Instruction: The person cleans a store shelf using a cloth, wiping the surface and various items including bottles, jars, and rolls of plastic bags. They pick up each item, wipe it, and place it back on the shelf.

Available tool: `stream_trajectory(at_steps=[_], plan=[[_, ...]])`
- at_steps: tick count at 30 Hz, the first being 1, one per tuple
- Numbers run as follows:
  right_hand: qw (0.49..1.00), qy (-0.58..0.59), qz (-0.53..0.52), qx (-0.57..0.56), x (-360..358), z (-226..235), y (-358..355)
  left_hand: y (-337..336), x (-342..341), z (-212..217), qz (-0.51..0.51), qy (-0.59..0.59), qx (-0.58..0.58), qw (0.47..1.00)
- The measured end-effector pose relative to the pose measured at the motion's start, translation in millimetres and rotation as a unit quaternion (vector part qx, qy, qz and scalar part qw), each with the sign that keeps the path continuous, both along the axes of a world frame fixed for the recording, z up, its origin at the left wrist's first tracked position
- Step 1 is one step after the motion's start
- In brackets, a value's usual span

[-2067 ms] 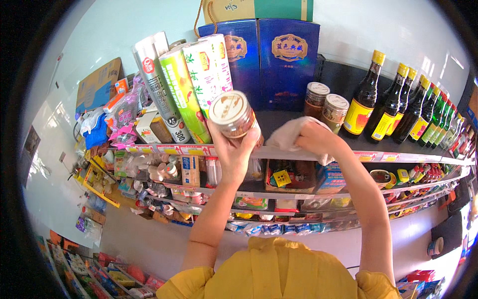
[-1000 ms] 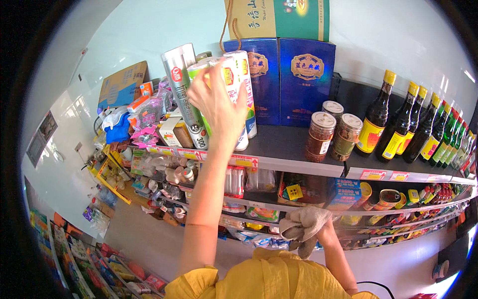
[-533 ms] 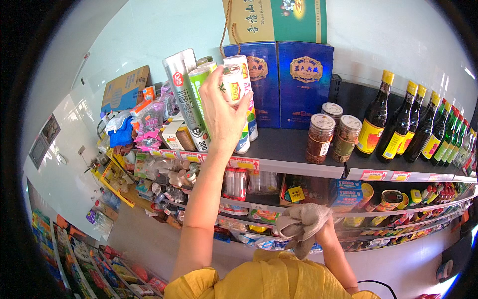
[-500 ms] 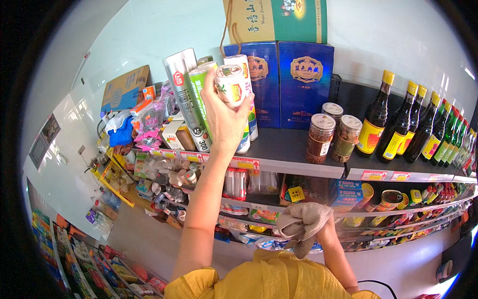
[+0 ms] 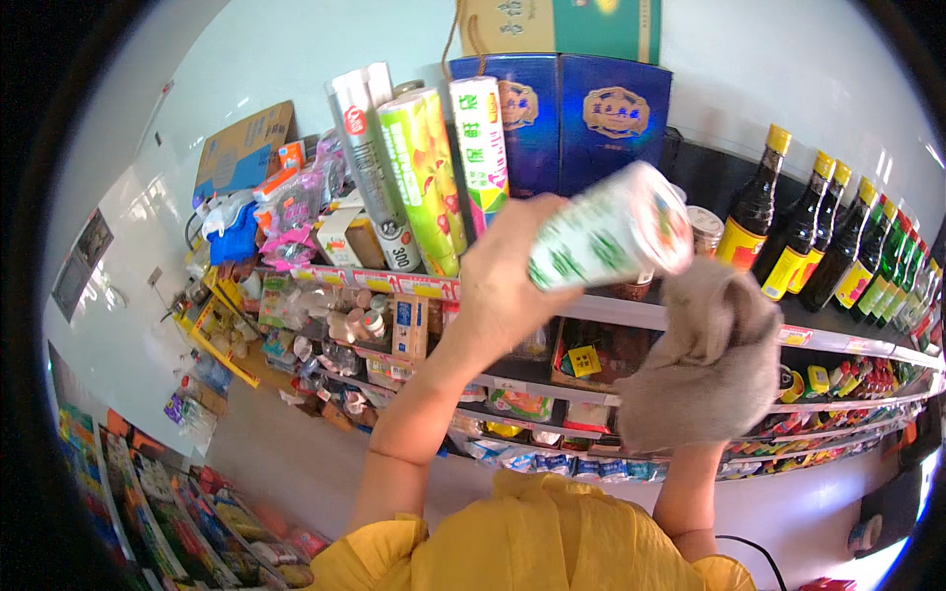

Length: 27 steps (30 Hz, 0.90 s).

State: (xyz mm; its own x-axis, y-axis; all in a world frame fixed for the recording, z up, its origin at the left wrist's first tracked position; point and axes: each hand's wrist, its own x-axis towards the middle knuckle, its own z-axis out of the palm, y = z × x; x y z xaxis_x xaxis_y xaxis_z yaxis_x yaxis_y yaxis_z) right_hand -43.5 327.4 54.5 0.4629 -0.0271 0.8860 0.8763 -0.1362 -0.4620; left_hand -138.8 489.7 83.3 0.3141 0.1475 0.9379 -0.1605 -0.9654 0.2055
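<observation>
My left hand (image 5: 507,271) is closed around a short white cylinder (image 5: 596,236) with green print and a reddish printed end, blurred and tilted toward the right. I cannot tell whether it is a can or a wrapped roll. A crumpled grey-beige cloth (image 5: 705,364) hangs from my right hand, which it hides almost fully, just below the cylinder's printed end. Beyond my left hand, a silver roll (image 5: 372,167), a green fruit-patterned roll (image 5: 422,177) and a white and pink roll (image 5: 480,148) stand upright on the top shelf.
Two blue gift boxes (image 5: 616,118) stand at the back. Lidded jars (image 5: 704,229) are partly hidden behind the cylinder and cloth. Several dark sauce bottles (image 5: 754,202) line the shelf's right side. Bagged goods (image 5: 296,222) crowd the left end. Lower shelves hold packets.
My left hand has carried the white cylinder from the rolls rightward and nearer, tipping it over. My right hand has raised the cloth up and to the right, close to the cylinder.
</observation>
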Motion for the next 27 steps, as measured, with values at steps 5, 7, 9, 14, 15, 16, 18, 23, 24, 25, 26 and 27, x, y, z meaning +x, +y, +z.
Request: stream_trajectory(at_steps=[5,7,9,14,15,16,18,23,24,25,26,27], plan=[[0.961,-0.031,-0.023,-0.273,-42,33,8,-27,-21,-52,0.018,0.201,0.107,0.974],[0.934,0.04,0.196,-0.296,-45,-1,18,-15,-50,-84,0.032,0.215,0.054,0.975],[0.847,0.196,0.47,-0.152,-11,-62,9,-12,-55,-95,0.014,0.227,0.033,0.973],[0.809,0.229,0.512,-0.174,-4,-89,34,-9,-78,-122,0.04,0.262,0.002,0.964],[0.81,0.242,0.504,-0.178,-3,-91,42,-9,-82,-127,0.049,0.272,0.001,0.961],[0.796,0.234,0.52,-0.201,-7,-86,45,-9,-86,-131,0.044,0.292,-0.026,0.955],[0.791,0.221,0.533,-0.204,-7,-88,52,-12,-93,-142,0.035,0.295,-0.049,0.953],[0.636,0.421,0.635,-0.12,-10,-120,83,-23,-95,-163,-0.051,0.266,-0.246,0.931],[0.678,0.391,0.614,-0.107,-20,-113,92,-25,-93,-165,-0.097,0.17,-0.311,0.93],[0.723,0.361,0.582,-0.093,-27,-104,99,-25,-89,-168,-0.067,0.116,-0.303,0.944],[0.767,0.331,0.544,-0.08,-34,-95,106,-27,-84,-170,-0.108,0.093,-0.433,0.89],[0.821,0.205,0.517,-0.129,-50,-96,105,-24,-83,-179,-0.14,0.071,-0.483,0.862]])
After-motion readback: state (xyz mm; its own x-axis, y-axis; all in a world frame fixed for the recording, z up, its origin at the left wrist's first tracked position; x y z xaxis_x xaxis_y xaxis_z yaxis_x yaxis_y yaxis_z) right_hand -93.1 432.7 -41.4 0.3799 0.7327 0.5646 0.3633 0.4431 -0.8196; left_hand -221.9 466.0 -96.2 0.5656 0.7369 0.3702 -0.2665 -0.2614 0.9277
